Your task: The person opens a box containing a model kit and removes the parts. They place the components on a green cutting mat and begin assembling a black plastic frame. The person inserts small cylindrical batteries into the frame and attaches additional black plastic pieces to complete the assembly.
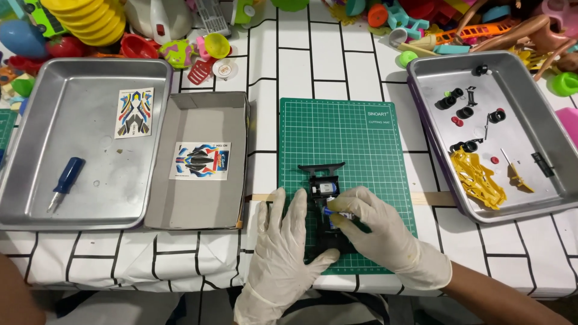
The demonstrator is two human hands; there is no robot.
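A black toy car chassis [323, 180] lies on the green cutting mat [349, 138], with a small silver motor set in it. My right hand [379, 229], in a white glove, pinches a small blue and white part over the chassis middle. My left hand [283, 247], also gloved, lies flat on the mat with its fingers spread and its thumb against the near end of the chassis. The near half of the chassis is hidden under both hands.
A metal tray [530, 198] on the right holds black wheels, small red bits and a yellow plastic frame [475, 177]. On the left, a metal tray [84, 78] holds a blue screwdriver [65, 180] and a sticker sheet [133, 112]. A grey box lid [205, 120] holds another sheet. Toys crowd the far edge.
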